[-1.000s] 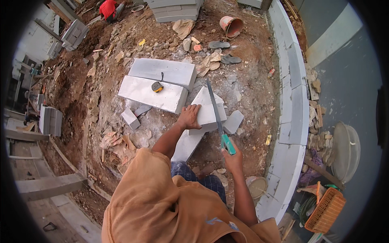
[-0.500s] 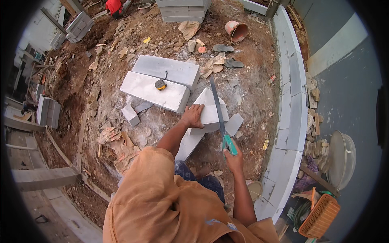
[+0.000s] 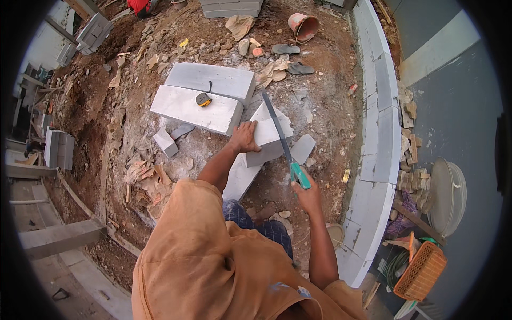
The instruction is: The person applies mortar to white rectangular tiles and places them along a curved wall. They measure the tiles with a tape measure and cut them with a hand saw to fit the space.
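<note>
My right hand (image 3: pixel 308 193) is closed round the green handle of a handsaw (image 3: pixel 278 127). Its long blade points forward and lies across the top of a pale lightweight concrete block (image 3: pixel 265 145), near the right end. My left hand (image 3: pixel 245 137) grips the left end of that block, fingers over the top and thumb down the near side. Underneath, another pale block (image 3: pixel 240 178) slants toward my legs. A flat offcut (image 3: pixel 303 148) leans beside the sawn block. How deep the blade sits cannot be made out.
Two long blocks (image 3: pixel 194 108) lie ahead on the left, a tape measure (image 3: pixel 203 100) on the nearer one. Sandals (image 3: pixel 300 68) and a tipped bucket (image 3: pixel 304 26) lie farther off. A low block wall (image 3: pixel 380 144) curves along the right, with an orange basket (image 3: pixel 421 271) beyond it.
The saw has slid a little forward over the block, and its tip points more to the left. My left hand keeps its grip. The whole view has shifted slightly.
</note>
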{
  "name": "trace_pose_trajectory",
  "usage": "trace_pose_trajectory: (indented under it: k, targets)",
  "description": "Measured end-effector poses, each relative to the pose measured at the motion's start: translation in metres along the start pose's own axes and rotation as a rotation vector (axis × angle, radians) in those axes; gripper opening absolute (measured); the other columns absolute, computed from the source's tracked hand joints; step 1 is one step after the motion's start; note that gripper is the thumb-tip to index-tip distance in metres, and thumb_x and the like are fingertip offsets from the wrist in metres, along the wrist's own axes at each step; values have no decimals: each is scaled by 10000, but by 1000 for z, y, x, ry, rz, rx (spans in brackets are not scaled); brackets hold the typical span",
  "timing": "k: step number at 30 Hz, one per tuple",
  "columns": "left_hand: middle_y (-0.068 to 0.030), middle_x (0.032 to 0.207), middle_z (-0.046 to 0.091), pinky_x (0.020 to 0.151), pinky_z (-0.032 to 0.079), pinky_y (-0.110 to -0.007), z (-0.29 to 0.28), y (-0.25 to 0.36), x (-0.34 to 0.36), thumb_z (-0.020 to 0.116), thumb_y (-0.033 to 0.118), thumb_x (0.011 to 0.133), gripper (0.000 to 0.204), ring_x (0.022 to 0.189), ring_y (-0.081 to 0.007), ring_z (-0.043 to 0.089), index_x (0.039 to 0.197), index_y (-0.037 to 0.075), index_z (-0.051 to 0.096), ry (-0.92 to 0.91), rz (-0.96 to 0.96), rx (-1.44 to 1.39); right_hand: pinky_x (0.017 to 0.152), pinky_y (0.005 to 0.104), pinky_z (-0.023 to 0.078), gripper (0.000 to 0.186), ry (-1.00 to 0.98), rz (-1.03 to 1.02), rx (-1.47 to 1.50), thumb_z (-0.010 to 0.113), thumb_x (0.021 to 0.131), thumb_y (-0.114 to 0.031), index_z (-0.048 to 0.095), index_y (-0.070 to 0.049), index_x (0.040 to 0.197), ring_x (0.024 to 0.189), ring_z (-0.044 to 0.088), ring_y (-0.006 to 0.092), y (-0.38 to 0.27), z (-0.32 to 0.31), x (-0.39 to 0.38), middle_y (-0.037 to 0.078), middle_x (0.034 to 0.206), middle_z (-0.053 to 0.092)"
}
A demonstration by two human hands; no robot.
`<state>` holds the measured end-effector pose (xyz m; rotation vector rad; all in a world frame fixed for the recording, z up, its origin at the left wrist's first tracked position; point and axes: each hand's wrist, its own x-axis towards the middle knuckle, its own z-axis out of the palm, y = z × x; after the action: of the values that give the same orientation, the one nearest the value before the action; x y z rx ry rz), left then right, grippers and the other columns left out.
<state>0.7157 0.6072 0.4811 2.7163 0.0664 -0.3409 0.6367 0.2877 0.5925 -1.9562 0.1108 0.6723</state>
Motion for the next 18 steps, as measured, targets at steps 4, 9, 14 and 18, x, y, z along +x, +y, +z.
trace_pose_trajectory:
  k: [4, 9, 14, 18]
  targets:
    - [-158, 1436, 493, 1095, 348, -503, -10, 21, -6, 848, 497, 587, 1147, 1368, -326, 446, 1531, 51, 374, -136, 80, 120, 1011, 359, 487, 560, 73, -65, 99, 715, 883, -44, 566, 0, 1421, 1176, 656, 221, 52, -13, -101, 153, 1292, 684]
    - [-173, 1430, 486, 1095, 351, -511, 9, 26, -17, 858, 500, 588, 1159, 1358, -341, 447, 1530, 40, 363, -47, 104, 100, 1014, 347, 488, 569, 86, -87, 135, 713, 887, -54, 556, 5, 1431, 1185, 655, 221, 64, 3, -69, 173, 1308, 678]
    - [-209, 1459, 457, 1126, 343, -540, 0, 10, -31, 859, 493, 571, 1176, 1391, -366, 421, 1525, 26, 353, -21, 68, 62, 1000, 348, 495, 574, 16, -134, 83, 723, 890, -66, 554, 11, 1433, 1178, 663, 227, 22, 14, -1, 192, 1289, 686]
    - [-196, 1438, 477, 1112, 353, -537, -5, 7, -41, 849, 504, 570, 1178, 1359, -368, 452, 1530, 40, 349, 59, 60, 114, 1018, 359, 493, 576, 90, -192, 144, 720, 888, -69, 548, 29, 1430, 1188, 667, 253, 31, 33, -15, 224, 1303, 675]
